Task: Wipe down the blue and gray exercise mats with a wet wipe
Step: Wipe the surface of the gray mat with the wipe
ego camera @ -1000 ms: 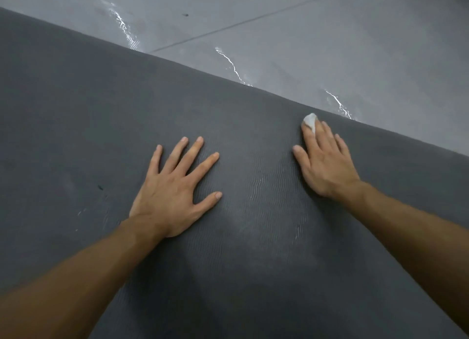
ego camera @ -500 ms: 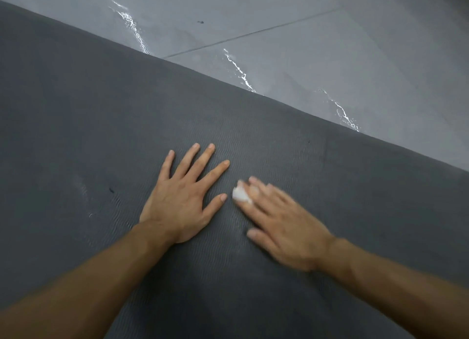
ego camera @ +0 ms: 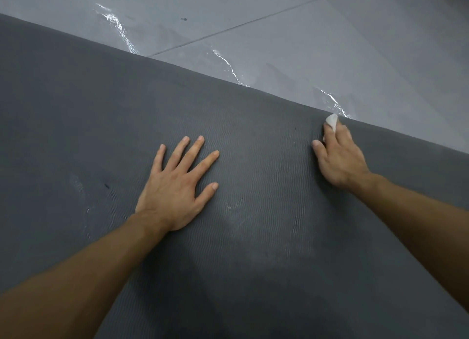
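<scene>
1. Head view shows the white wet wipe (ego camera: 332, 121) at the far edge of the gray mat (ego camera: 253, 249), on the right side, partly under the fingers.
2. The right grip (ego camera: 340, 158) presses the wipe onto the mat with nearly straight fingers; its thumb lies apart on the mat.
3. The left grip (ego camera: 175, 186) is wide, palm down, fingers spread, resting on the mat well apart from the wipe.
4. The mat lies on a gray floor (ego camera: 342, 34), with shiny wet streaks (ego camera: 228, 64) beyond its edge.
</scene>
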